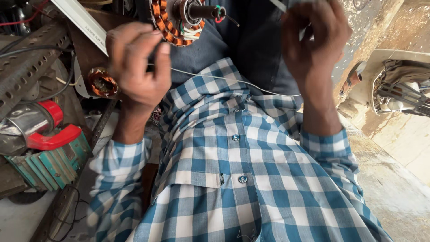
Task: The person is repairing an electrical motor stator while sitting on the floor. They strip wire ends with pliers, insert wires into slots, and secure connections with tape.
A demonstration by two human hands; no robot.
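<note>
Cluttered workshop bench [27,76]; thin white cord [233,81] is pinched taut between left hand [139,67] and right hand [313,45] below stator [177,22]; snapping under overpull is judged likely.

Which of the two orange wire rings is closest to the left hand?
The upper wire ring, with the metal shaft through its middle. The left hand nearly touches it; the smaller ring sits lower, farther left.

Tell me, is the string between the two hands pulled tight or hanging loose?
Pulled fairly tight. The thin white string runs in a nearly straight line from the left hand to the right hand, with barely any sag.
</note>
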